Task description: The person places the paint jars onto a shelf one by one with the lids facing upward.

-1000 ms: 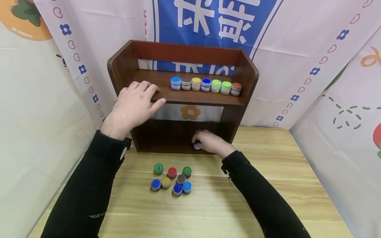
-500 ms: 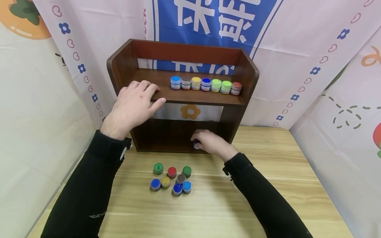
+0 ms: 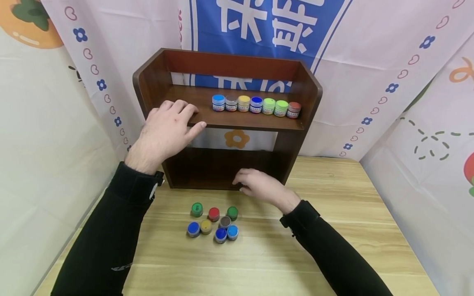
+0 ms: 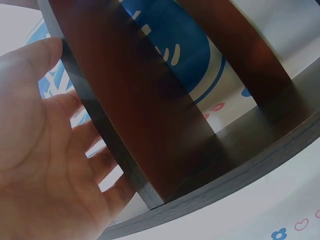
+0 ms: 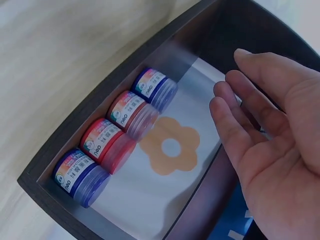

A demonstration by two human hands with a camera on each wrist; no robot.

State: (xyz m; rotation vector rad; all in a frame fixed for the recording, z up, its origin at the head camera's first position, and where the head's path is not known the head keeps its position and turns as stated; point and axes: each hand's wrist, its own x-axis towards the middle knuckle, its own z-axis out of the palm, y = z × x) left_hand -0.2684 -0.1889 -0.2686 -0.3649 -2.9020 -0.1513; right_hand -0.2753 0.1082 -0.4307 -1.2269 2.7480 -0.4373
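Observation:
My left hand [image 3: 166, 127] rests on the left part of the upper board of a dark brown wooden shelf [image 3: 237, 63]. In the left wrist view its thumb tip touches the board's edge [image 4: 95, 110] and the other fingers lie over the far side. At the lower compartment's front edge, my right hand [image 3: 261, 187] holds nothing, fingers loosely bent. The right wrist view shows a row of small paint jars inside: blue [image 5: 80, 177], red [image 5: 107, 145], brownish red [image 5: 132, 115] and dark blue [image 5: 155, 90], the last nearest the fingers. In the head view this hand hides them.
Along the upper board, several paint jars [image 3: 256, 105] stand in a row toward the right. More jars [image 3: 221, 235] in green, red, yellow, grey and blue stand loosely grouped on the wooden table [image 3: 333, 246]. Printed cloth [image 3: 370, 61] hangs behind the shelf.
My right hand has let go of the dark blue jar in the lower compartment and drawn back slightly toward the front. The left hand stays in place.

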